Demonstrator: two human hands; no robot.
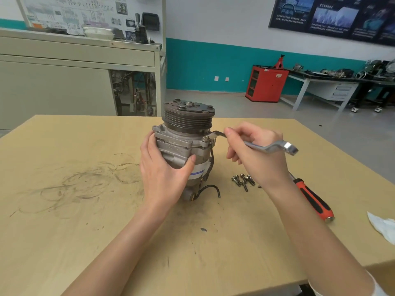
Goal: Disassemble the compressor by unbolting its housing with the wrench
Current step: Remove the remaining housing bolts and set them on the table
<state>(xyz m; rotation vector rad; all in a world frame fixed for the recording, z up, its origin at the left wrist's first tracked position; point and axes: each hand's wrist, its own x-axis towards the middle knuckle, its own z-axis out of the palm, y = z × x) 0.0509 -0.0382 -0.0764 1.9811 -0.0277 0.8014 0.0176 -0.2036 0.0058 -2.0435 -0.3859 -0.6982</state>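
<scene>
Plainly the unbolting is partway through. The broad tan table [85, 231], smeared dark toward its left, carries the compressor [181, 144] upright near its middle, grooved pulley [188, 116] on top. The left hand [162, 174] holds the housing from the left and near side, fingers wrapped round the body and thumb laid across its near face, bracing it against the turn. The right hand [254, 152], just right of the compressor, has its fingers curled round the shank of the wrench [271, 147]. One end of the wrench sits at a bolt [205, 137] in the flange ear on the right, just under the pulley, while the other ring end juts free to the right. Whether the head is fully seated in the wrench I cannot tell. An orange-and-black screwdriver [314, 201] lies on the table to the right, partly behind the right wrist, and a white cloth [382, 227] shows at the right edge. A small cluster of loose bolts [242, 180] lies on the table near the base, right of the black wire, so several appear to be out already. The step in hand looks to be loosening this flange bolt. The next move calls for a firm swing of the shank with the housing kept from twisting, the wrench kept square on the head so it does not slip, then reseating for another bite, since the pulley crowds the swing.
</scene>
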